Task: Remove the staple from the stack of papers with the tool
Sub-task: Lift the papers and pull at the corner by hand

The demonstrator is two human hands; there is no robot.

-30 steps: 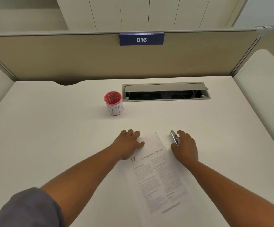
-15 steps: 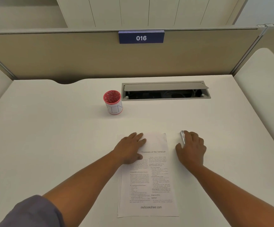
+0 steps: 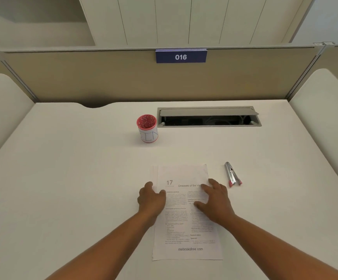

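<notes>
A stack of printed papers (image 3: 181,217) lies flat on the white desk (image 3: 63,188), top edge away from me. My left hand (image 3: 151,199) rests on its left edge, thumb on the sheet. My right hand (image 3: 214,199) lies flat on the right side of the page, fingers spread. A metal staple remover (image 3: 232,174) with pink tips lies alone on the desk, just right of the papers' top corner. Neither hand touches it. I cannot make out the staple.
A red-rimmed white cup (image 3: 147,128) labelled BIN stands behind the papers. An open cable slot (image 3: 208,117) is set into the desk to its right. A beige partition (image 3: 123,77) with a 016 sign closes off the back.
My right hand let go of the staple remover, which now lies on the desk, and moved left onto the papers. My left hand slid down to the papers' left edge.
</notes>
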